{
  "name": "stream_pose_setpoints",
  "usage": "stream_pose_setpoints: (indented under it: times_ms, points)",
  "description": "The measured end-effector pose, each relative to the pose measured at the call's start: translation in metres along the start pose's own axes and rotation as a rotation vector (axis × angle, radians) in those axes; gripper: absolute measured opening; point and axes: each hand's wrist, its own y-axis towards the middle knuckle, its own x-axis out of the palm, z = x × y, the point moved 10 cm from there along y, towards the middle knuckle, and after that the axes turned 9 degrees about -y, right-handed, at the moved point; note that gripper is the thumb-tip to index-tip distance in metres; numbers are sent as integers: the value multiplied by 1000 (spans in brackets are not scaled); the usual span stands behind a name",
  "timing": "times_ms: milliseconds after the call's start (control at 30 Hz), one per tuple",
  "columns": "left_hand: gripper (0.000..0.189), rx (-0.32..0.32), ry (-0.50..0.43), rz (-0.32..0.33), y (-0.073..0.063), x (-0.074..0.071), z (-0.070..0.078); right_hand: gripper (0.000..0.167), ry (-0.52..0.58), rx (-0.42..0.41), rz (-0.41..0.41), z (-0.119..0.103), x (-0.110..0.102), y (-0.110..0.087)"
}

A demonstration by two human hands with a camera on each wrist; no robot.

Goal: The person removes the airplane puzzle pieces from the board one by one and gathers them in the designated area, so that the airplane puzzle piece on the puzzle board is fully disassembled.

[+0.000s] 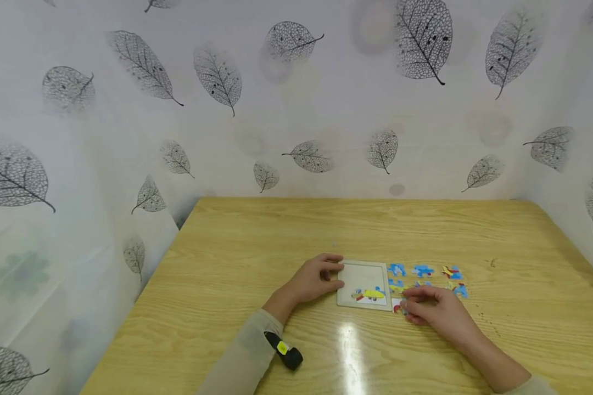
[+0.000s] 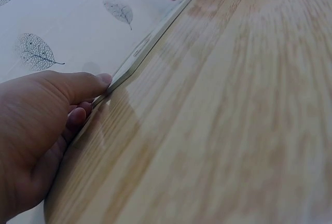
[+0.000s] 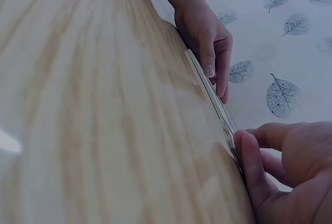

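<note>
A square, light wooden puzzle tray [image 1: 361, 277] lies flat on the table. In its lower right part is a puzzle piece with a yellow and red picture [image 1: 370, 294]. My left hand [image 1: 316, 278] holds the tray's left edge, thumb [image 2: 93, 85] and fingers against it. At the tray's lower right corner, my right hand [image 1: 437, 311] pinches a red, white and blue puzzle piece [image 1: 397, 305] between thumb and fingertips, which partly cover it. In the right wrist view the right fingertips [image 3: 246, 143] are close to the tray's edge, and the piece is hard to make out.
Loose blue, yellow and red puzzle pieces [image 1: 423, 270] lie in two rows right of the tray, some partly behind my right hand. The wooden table [image 1: 257, 230] meets a leaf-patterned curtain [image 1: 326, 109] at its back and sides. A black strap [image 1: 284, 348] is on the left sleeve.
</note>
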Motion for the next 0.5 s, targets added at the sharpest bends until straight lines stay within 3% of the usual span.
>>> stream_pose_setpoints:
  times_ms: [500]
  points:
    - [43, 2, -9, -6, 0, 0, 1, 45, -5, -30, -57, -7, 5, 1]
